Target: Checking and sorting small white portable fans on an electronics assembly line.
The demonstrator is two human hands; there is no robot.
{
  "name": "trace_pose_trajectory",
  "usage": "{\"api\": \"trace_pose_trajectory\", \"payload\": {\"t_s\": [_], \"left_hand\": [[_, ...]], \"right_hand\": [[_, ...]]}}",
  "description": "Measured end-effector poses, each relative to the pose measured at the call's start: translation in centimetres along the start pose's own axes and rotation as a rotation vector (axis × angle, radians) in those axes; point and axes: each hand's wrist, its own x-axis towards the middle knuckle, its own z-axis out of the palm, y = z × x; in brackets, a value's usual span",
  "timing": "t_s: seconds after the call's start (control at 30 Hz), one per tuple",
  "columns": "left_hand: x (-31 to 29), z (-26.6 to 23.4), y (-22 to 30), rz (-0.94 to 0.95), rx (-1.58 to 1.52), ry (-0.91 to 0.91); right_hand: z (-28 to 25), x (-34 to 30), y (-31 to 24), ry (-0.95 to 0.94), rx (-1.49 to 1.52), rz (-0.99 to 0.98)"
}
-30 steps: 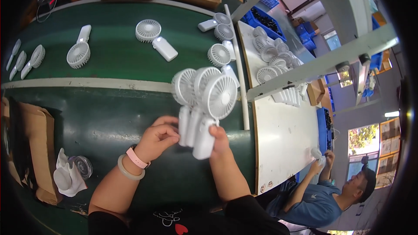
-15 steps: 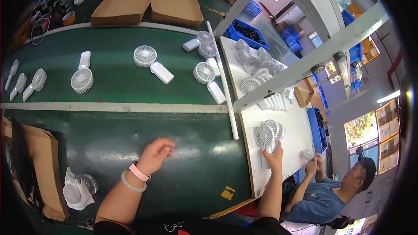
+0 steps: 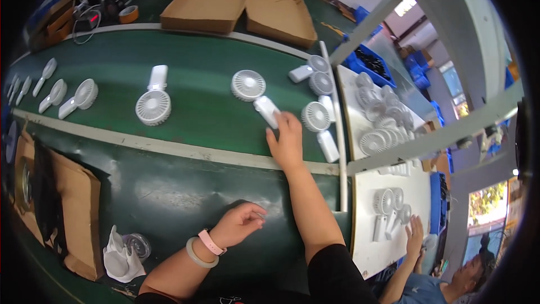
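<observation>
The right hand (image 3: 288,142) is stretched far out over the green belt (image 3: 191,129). Its fingers (image 3: 281,121) lie flat & spread a bit, w/ the tips touching the handle end of a small white hand fan (image 3: 256,93). They are not wrapped round it, so no real hold. That fan lies flat on the belt, round head up-left, handle pointing down-right to the hand.

The left hand (image 3: 239,224) rests low on the dark green counter (image 3: 169,191), near the body. Its fingers are curled in loose, holding nothing. On the wrist sit a pink watch band (image 3: 212,242) & a pale bangle (image 3: 197,253).

More white fans lie on the belt. One (image 3: 153,101) is well to the left of the touched fan, handle up. One (image 3: 318,124) is just right of the right hand, & two more (image 3: 314,70) lie past it near the belt's far edge. A few small ones (image 3: 67,95) sit far left.

Right of the belt is a white counter (image 3: 388,247) w/ a bunch of fans (image 3: 377,129) packed close up top. Lower down, another person's hand (image 3: 414,235) is by a few standing fans (image 3: 388,208).

At the far side are two open brown cardboard boxes (image 3: 242,5). Bottom left, a crumpled white cloth (image 3: 121,256) lies by a brown paper bag (image 3: 76,208)
</observation>
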Motion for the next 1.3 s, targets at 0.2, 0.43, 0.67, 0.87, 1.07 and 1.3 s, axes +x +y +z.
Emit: {"api": "trace_pose_trajectory", "payload": {"t_s": [0.2, 0.43, 0.67, 0.87, 1.07, 1.3], "left_hand": [[-0.2, 0.0, 0.5, -0.022, -0.009, 0.0], [-0.3, -0.5, 0.5, 0.117, -0.194, 0.168], [-0.1, -0.2, 1.3, 0.323, -0.292, 0.287], [-0.4, 0.0, 1.0, 0.299, -0.218, 0.211], [-0.4, 0.6, 1.2, 0.262, -0.099, 0.193], [-0.3, 0.7, 1.2, 0.207, 0.049, 0.201]], "right_hand": [[3.6, 2.8, 0.3, -0.11, -0.15, 0.141], [-2.1, -6.4, -4.5, -0.487, 2.153, 0.732], [-4.3, -9.4, -5.8, -0.598, 2.27, 0.634], [-4.3, -9.5, -5.6, -0.612, 2.166, 0.766], [-3.7, -10.0, -6.1, -0.288, 1.887, 0.869], [-4.3, -9.5, -6.3, -0.289, 1.667, 0.824]]}}
